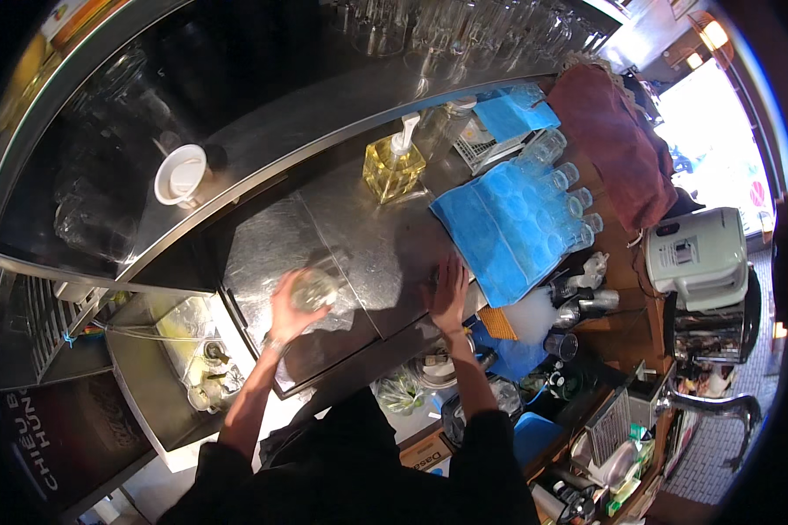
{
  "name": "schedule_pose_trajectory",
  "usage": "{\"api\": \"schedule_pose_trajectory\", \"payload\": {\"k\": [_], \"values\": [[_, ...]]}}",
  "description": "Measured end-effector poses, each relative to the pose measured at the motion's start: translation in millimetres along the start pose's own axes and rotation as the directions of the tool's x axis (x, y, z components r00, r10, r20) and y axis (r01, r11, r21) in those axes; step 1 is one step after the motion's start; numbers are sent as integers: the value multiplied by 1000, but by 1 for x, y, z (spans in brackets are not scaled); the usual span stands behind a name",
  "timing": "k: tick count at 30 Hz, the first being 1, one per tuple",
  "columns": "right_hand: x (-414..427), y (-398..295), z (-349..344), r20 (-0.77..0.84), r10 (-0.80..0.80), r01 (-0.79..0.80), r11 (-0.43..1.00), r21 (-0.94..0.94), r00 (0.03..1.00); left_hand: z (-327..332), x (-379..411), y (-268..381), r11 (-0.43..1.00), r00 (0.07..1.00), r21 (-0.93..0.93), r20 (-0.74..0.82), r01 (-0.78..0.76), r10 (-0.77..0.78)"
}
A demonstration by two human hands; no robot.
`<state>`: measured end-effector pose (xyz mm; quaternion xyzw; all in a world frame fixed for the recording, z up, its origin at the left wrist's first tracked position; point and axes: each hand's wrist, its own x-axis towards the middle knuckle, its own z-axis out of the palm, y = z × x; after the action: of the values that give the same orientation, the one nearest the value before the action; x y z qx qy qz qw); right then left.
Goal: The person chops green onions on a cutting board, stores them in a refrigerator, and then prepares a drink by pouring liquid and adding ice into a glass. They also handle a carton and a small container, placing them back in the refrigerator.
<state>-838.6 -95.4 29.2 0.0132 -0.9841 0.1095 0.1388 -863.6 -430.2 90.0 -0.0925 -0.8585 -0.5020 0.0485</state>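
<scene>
My left hand (293, 308) is wrapped around a clear glass (314, 290) over the stainless steel counter (381, 243). My right hand (448, 295) lies near the counter's front edge, beside a blue cloth (499, 230); its fingers are partly in shadow, and whether it holds anything cannot be told. Several upturned clear glasses (558, 203) rest along and partly under that cloth. Farther back on the counter stands a square bottle of yellow liquid (394, 167) with a white pump.
A raised steel shelf edge (328, 138) curves behind the counter, with a white cup (181, 176) and many glasses (459, 33) on it. An open lit bin (171, 367) is at lower left. At right are a reddish cloth (611, 144) and an electric water boiler (699, 256).
</scene>
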Motion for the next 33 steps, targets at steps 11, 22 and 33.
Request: {"api": "schedule_pose_trajectory", "payload": {"k": [11, 22, 33], "values": [[-77, -82, -57, 34, 321, -290, 801, 524, 947, 130, 88, -16, 986, 984, -87, 95, -143, 151], [-13, -387, -48, 439, -631, -688, -215, 693, 640, -193, -189, -122, 804, 822, -199, 259, 560, -508], [89, -630, 228, 514, -599, 429, 800, 419, 614, -365, -467, -147, 611, 550, 104, -572, 784, -608]]}}
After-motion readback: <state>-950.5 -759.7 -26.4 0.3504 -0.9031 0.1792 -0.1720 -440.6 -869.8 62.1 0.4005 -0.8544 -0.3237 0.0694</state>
